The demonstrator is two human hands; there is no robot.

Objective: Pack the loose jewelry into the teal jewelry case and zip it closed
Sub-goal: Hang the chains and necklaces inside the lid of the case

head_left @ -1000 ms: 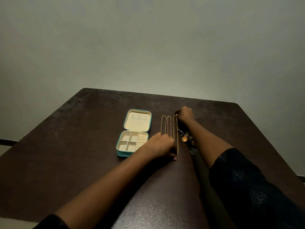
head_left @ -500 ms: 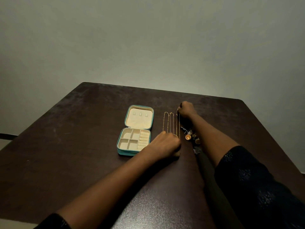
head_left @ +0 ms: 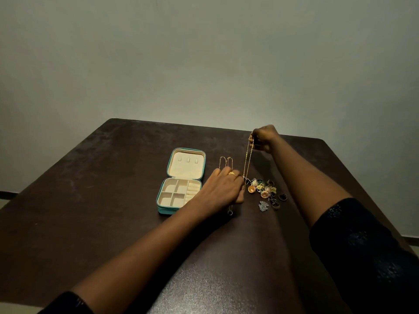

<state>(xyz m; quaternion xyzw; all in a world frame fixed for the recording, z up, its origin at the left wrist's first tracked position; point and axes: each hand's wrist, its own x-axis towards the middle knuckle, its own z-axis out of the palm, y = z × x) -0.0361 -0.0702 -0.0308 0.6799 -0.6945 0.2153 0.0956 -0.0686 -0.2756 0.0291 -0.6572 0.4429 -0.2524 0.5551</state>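
Your right hand [head_left: 264, 138] now pinches the top of the thin gold chain necklace [head_left: 247, 162], raised off the dark wooden table [head_left: 113, 200]; a second ago that end lay flat. Your left hand [head_left: 223, 189] grips its lower end. The open teal jewelry case [head_left: 169, 210] sits just left, compartments bare, so packing is only starting.

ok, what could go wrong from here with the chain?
1. The chain, stretched between the right hand and the left hand, passes right beside the earring pile; it may snag or drag pieces.
2. The left hand lies over the other chains; lifting could tangle them.
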